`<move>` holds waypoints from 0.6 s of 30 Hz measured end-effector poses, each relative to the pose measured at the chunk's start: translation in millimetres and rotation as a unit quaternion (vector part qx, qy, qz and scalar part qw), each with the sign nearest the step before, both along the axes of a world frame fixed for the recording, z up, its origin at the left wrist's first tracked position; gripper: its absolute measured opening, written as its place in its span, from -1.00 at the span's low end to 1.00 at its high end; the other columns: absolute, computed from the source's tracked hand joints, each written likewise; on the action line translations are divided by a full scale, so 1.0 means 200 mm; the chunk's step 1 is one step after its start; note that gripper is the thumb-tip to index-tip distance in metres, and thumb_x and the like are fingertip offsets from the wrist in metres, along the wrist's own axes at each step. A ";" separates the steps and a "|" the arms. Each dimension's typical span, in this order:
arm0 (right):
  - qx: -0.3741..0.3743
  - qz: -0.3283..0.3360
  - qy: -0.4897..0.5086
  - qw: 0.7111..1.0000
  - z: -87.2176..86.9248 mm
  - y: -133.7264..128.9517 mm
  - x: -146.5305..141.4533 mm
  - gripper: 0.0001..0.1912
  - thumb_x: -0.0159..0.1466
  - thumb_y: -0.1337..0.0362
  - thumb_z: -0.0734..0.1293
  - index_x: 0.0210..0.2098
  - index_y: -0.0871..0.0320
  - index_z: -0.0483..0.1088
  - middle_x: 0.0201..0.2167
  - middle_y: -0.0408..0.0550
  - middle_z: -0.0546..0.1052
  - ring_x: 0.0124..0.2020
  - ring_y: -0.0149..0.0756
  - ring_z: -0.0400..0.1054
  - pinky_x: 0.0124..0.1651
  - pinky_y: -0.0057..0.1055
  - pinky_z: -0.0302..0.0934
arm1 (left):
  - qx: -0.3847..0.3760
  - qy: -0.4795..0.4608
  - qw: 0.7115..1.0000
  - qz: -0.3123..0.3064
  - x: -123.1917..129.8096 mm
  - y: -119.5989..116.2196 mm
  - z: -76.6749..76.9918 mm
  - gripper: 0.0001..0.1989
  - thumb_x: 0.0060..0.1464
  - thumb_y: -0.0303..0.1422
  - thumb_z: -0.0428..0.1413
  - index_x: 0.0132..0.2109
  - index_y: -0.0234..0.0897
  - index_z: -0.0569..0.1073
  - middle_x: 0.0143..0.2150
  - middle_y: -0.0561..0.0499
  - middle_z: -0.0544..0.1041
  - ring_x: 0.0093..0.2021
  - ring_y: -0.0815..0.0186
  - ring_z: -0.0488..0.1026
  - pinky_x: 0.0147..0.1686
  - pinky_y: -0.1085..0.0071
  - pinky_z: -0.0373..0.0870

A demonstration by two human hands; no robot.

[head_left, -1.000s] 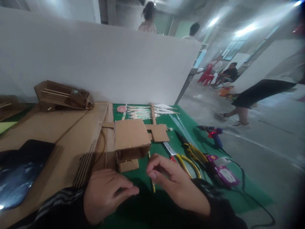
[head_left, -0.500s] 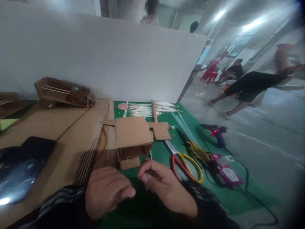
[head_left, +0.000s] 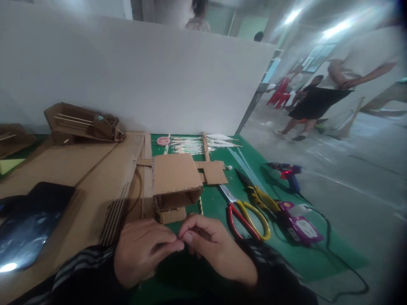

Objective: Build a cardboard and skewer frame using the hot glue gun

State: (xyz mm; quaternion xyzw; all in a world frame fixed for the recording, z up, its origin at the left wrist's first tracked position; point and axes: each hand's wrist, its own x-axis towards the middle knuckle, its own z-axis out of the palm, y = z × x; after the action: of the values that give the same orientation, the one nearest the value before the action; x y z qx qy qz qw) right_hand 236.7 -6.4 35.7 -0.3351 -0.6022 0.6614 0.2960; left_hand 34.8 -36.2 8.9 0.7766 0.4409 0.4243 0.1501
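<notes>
My left hand (head_left: 144, 250) and my right hand (head_left: 216, 250) meet fingertip to fingertip at the front of the green mat (head_left: 203, 290). Both are closed in a pinch, and whatever sits between the fingers is hidden or too small to name. Just beyond them stands an open-fronted cardboard box (head_left: 178, 173) with cardboard strips at its sides. A square cardboard piece (head_left: 215, 173) adjoins it on the right. Close to my right hand lie scissors (head_left: 248, 218) with one red and one yellow handle. A short twisted yellowish piece (head_left: 200, 206) rests between box and right hand.
Yellow-handled pliers (head_left: 262, 198), a glue gun (head_left: 289, 173) and a purple power strip (head_left: 300, 226) with a cable lie right. Thin sticks (head_left: 116, 216), a dark shiny pouch (head_left: 32, 228) and a cardboard model (head_left: 85, 123) are left. A white partition (head_left: 143, 80) stands behind; a person (head_left: 324, 91) is beyond.
My hands have come together, the right moving left until the fingertips touch. The person in the background at right has shifted from a stride to standing more upright.
</notes>
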 end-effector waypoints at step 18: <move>-0.125 -0.007 0.072 0.989 -0.08 0.06 0.01 -0.66 0.19 0.05 0.49 -0.33 0.26 0.58 -0.40 -0.07 0.56 -0.58 -0.55 0.32 -0.62 -0.63 0.18 | -0.060 -0.105 0.991 0.056 0.00 0.01 0.04 -0.81 0.21 -0.26 0.20 -0.34 -0.21 0.60 -0.47 0.09 0.65 -0.50 0.40 0.58 -0.46 0.57 0.43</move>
State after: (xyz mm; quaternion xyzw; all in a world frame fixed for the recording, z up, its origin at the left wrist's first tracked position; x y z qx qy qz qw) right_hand 239.3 5.7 19.6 -0.3250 -0.4892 0.7522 0.2988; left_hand 34.3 -34.4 17.5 0.6912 0.4903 0.4840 0.2180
